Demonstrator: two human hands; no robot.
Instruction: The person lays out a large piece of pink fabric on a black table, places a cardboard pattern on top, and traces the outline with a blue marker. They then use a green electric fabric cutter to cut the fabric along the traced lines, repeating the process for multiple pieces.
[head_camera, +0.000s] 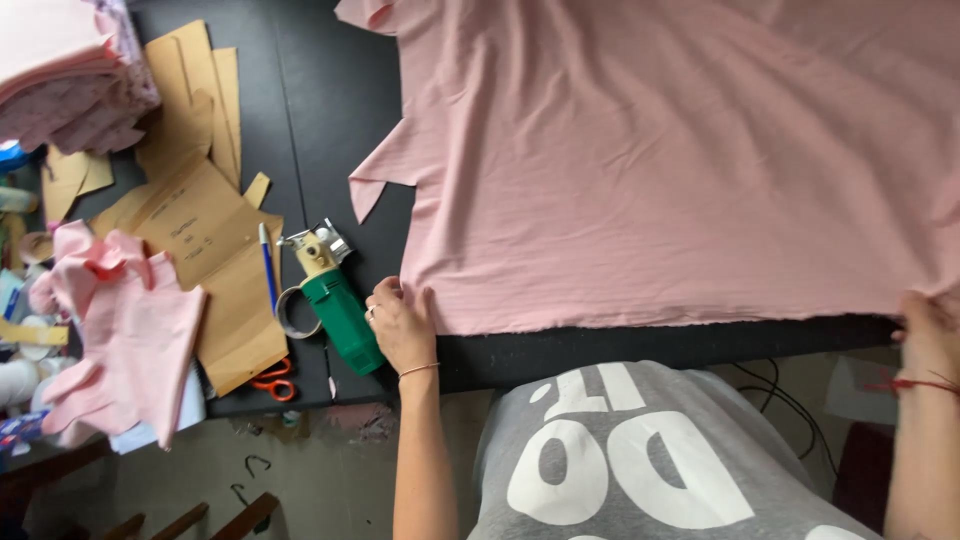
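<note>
A large sheet of pink fabric (660, 160) lies spread over a black table (330, 110). My left hand (402, 322) pinches the fabric's near left corner at the table's front. At the far right, my right hand (930, 335) grips the near right edge of the same sheet. A green hand-held rotary cutter (338, 305) with a tan head lies just left of my left hand.
Brown paper pattern pieces (210, 235) cover the table's left part, with a blue pen (268, 265), orange-handled scissors (272, 381) and cut pink fabric pieces (130, 335). A folded fabric stack (70, 70) sits at the back left. Cables (780, 395) hang below the table.
</note>
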